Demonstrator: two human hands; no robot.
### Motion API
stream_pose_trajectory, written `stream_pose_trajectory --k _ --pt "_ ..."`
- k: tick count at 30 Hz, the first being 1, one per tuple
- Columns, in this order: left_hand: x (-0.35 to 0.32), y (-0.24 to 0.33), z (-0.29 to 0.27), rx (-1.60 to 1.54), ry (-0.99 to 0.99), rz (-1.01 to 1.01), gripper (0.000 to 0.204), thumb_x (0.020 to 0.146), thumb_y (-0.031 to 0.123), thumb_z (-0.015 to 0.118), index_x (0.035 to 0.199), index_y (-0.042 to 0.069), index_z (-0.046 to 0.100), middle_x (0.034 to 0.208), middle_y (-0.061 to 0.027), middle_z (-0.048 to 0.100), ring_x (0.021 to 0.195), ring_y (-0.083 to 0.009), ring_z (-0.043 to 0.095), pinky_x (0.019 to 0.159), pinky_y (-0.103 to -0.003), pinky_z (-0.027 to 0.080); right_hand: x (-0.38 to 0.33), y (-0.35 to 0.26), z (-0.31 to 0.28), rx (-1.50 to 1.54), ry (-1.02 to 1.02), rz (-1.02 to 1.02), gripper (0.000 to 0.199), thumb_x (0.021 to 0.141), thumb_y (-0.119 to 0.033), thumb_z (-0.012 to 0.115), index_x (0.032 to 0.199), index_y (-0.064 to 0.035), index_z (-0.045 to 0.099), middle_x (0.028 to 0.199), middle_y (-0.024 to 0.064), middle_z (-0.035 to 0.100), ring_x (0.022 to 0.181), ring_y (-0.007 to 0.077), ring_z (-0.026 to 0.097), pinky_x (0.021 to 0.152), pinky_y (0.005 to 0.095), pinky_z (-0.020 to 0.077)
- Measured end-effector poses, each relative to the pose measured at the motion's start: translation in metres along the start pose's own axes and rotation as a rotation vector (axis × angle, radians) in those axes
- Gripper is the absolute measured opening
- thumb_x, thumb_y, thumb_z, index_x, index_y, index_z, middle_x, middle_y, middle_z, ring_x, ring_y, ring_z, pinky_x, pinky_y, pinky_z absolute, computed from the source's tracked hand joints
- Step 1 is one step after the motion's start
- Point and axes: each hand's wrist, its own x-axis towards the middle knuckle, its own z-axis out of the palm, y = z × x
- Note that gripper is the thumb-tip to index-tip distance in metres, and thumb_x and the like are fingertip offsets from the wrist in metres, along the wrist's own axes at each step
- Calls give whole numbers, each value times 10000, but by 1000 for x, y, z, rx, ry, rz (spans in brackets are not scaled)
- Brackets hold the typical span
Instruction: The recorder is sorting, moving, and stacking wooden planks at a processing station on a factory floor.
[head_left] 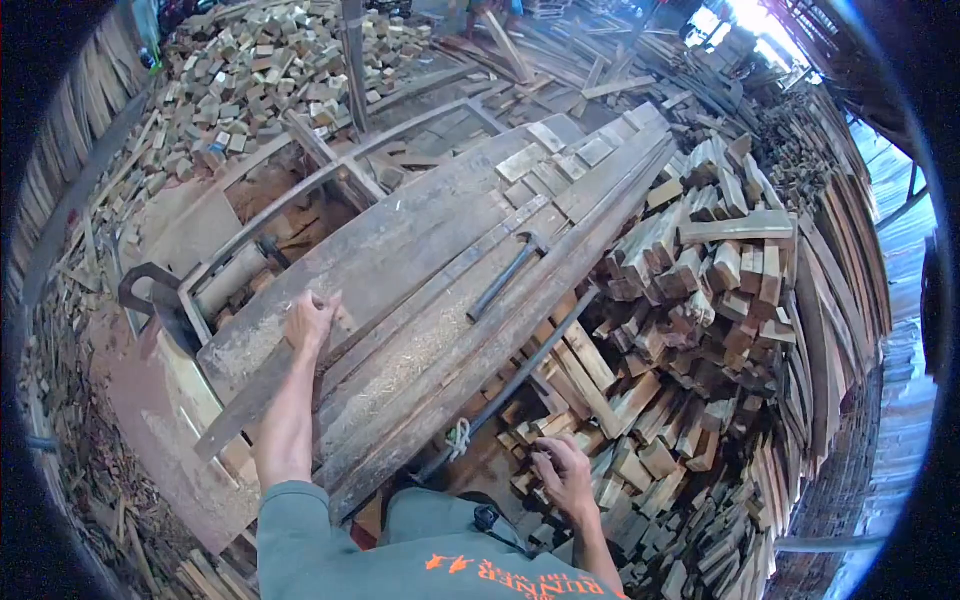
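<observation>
My left hand (313,320) is over the left part of the worn wooden bench (400,235), beside a long narrow board (375,325). Its fingers are bent together in a pinch; whatever may be between them is too small to name. A hammer (505,277) with a dark handle lies on the bench to the right of that hand. Off the bench's near side hangs my right hand (566,478), loosely curled with its fingers apart and nothing visible in it. Below it are stacked wood pieces (635,470).
Sawdust (400,375) covers part of the bench. Flat wood blocks (575,165) sit at its far end. A metal bar (545,350) runs along its right side. A large heap of blocks (260,85) rises far left, and a stack of timber (720,250) stands right.
</observation>
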Motion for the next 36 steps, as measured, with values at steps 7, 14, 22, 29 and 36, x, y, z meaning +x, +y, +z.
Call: stream_pose_trajectory --k 7,14,22,29,36 --pt "13 6 20 -239 -140 -7 530 820 573 696 971 65 684 855 -149 717 821 -325 690 738 -461 506 52 2 22 -21 -66 -81 229 869 -72 682 1087 -7 660 1039 181 651 920 339 651 809 394 523" --pt "-11 -9 65 -23 224 58 510 855 608 611 1032 142 719 1401 -176 512 1306 -404 446 1121 -694 170 71 -6 33 33 -186 -117 188 882 -28 642 1063 22 646 997 140 635 865 248 640 776 330 516" --pt "-61 4 78 91 282 117 744 900 666 491 1402 117 477 1449 -177 446 1362 -386 371 1105 -636 258 96 26 57 -50 -387 -233 207 896 -56 626 1090 17 631 981 160 612 869 319 617 783 384 501" --pt "-68 5 76 92 331 102 717 906 636 504 1324 53 494 1477 -206 403 1382 -407 340 1074 -609 303 100 43 72 6 -598 -169 237 899 -102 636 1114 -3 630 1015 173 623 952 366 609 820 412 498" --pt "-67 8 85 49 412 157 578 902 565 565 1174 55 552 1426 -220 443 1341 -429 374 1050 -627 316 104 65 81 -128 -612 -269 246 909 -159 640 1103 -7 646 1000 169 631 925 364 622 817 417 500"
